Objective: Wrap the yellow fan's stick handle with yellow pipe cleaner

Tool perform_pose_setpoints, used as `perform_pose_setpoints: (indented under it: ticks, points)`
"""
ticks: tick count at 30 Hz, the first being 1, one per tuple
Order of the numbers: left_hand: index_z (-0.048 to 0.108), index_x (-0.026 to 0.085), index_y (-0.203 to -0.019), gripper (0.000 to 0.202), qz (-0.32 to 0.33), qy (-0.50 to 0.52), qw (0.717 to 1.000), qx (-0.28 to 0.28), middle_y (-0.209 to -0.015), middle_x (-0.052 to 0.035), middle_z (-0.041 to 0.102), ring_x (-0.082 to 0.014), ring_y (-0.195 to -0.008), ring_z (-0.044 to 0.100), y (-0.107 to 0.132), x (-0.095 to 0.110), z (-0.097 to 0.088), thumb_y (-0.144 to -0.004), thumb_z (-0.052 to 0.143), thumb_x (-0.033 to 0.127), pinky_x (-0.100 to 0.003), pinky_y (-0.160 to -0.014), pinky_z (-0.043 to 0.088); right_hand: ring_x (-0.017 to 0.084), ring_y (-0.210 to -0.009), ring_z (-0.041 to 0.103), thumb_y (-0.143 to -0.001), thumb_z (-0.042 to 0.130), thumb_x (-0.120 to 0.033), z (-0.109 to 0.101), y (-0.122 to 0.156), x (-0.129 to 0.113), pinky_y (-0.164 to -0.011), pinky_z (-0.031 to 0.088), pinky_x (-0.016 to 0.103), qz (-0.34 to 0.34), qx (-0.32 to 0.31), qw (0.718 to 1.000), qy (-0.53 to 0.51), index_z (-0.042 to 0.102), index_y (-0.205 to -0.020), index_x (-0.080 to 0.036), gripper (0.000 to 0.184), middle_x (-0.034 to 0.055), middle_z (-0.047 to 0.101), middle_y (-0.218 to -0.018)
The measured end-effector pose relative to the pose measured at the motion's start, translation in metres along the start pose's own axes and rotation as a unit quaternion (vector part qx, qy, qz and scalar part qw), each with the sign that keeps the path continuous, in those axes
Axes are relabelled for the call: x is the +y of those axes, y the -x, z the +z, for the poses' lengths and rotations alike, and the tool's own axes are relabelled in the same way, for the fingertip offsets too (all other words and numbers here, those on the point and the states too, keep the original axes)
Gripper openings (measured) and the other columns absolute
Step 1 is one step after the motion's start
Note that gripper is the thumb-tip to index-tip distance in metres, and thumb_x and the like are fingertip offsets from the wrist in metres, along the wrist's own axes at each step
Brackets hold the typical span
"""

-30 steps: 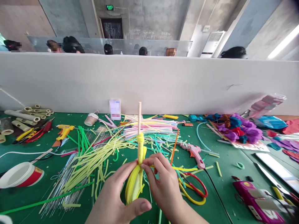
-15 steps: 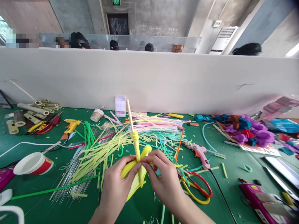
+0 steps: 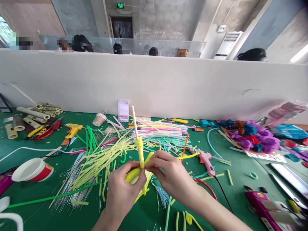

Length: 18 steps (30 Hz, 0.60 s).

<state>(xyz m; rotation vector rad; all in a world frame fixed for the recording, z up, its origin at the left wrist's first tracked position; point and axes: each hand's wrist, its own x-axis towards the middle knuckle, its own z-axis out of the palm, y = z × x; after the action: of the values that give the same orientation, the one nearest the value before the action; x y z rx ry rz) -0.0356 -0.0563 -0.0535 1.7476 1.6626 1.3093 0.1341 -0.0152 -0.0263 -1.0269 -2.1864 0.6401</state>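
Low in the middle of the view, my left hand (image 3: pixel 125 189) is closed around a yellow bundle of pipe cleaners (image 3: pixel 132 175). A wooden stick (image 3: pixel 134 123) stands upright from it, its lower part wrapped in yellow fuzzy strand (image 3: pixel 140 150). My right hand (image 3: pixel 168 170) pinches a yellow pipe cleaner against the stick's base, its fingertips beside my left thumb. What looks like this pipe cleaner's loose end (image 3: pixel 190 156) sticks out to the right behind my hand. The fingers hide the exact pinch point. Scissors with a red handle (image 3: pixel 208 185) lie partly behind my right forearm.
Yellow pipe cleaners (image 3: pixel 103 160) and pink ones (image 3: pixel 158 130) are heaped behind my hands. A pink glue gun (image 3: pixel 206 162) lies right, a yellow glue gun (image 3: pixel 73 130) left. A paper cup (image 3: pixel 32 170), bamboo pieces (image 3: pixel 36 114) and a white partition (image 3: pixel 154 83) surround the work.
My right hand has turned and its forearm has swung right, now covering most of the scissors. A yellow strand's end has come into view right of it. My left hand stays nearly still.
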Motion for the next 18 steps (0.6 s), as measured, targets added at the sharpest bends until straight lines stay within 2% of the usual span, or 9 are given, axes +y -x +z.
perform_pose_setpoints:
  ticks: [4, 9, 13, 15, 18]
  points:
    - [0.072, 0.019, -0.08, 0.01, 0.007, -0.01, 1.0, 0.005, -0.069, -0.0002, 0.074, -0.0153, -0.056, 0.067, -0.001, -0.002, 0.0, -0.082, 0.067, 0.027, -0.022, -0.057, 0.056, 0.018, -0.081, 0.064, -0.089, 0.061, -0.004, -0.001, 0.0, 0.0, -0.072, 0.053, 0.028, -0.007, 0.002, 1.0, 0.013, 0.072, -0.087, -0.019, 0.019, 0.0036, 0.067, -0.087]
    - [0.073, 0.019, -0.083, 0.017, -0.034, 0.031, 0.998, -0.036, -0.071, -0.0013, 0.074, -0.0168, -0.06, 0.069, -0.001, -0.003, -0.002, -0.085, 0.066, 0.034, -0.023, -0.057, 0.056, 0.018, -0.079, 0.064, -0.088, 0.063, -0.006, 0.0, -0.001, 0.001, -0.07, 0.053, 0.029, -0.017, 0.029, 0.999, 0.023, 0.07, -0.088, -0.019, 0.015, 0.0034, 0.067, -0.085]
    - [0.075, 0.019, -0.085, 0.023, -0.054, 0.037, 0.997, -0.034, -0.073, -0.0023, 0.075, -0.0187, -0.062, 0.069, 0.001, -0.003, -0.002, -0.081, 0.071, 0.041, -0.025, -0.059, 0.057, 0.018, -0.079, 0.063, -0.089, 0.061, -0.005, -0.001, -0.003, 0.0, -0.071, 0.053, 0.03, -0.039, 0.028, 0.997, 0.056, 0.072, -0.084, -0.019, 0.018, 0.004, 0.067, -0.082]
    - [0.075, 0.019, -0.083, 0.024, -0.069, 0.043, 0.996, -0.047, -0.071, -0.002, 0.075, -0.0184, -0.061, 0.069, 0.0, -0.004, -0.003, -0.082, 0.071, 0.043, -0.025, -0.058, 0.056, 0.018, -0.079, 0.064, -0.088, 0.06, -0.005, -0.009, -0.006, -0.001, -0.071, 0.053, 0.03, -0.048, 0.006, 0.996, 0.07, 0.073, -0.084, -0.019, 0.02, 0.0042, 0.068, -0.082]
    - [0.077, 0.02, -0.082, 0.024, -0.097, 0.069, 0.987, -0.107, -0.074, -0.0014, 0.076, -0.0186, -0.065, 0.07, -0.004, -0.005, -0.006, -0.083, 0.07, 0.043, -0.024, -0.059, 0.055, 0.018, -0.079, 0.064, -0.085, 0.059, 0.0, -0.03, -0.012, -0.004, -0.069, 0.053, 0.029, -0.067, -0.056, 0.991, 0.104, 0.076, -0.086, -0.018, 0.025, 0.0043, 0.068, -0.082]
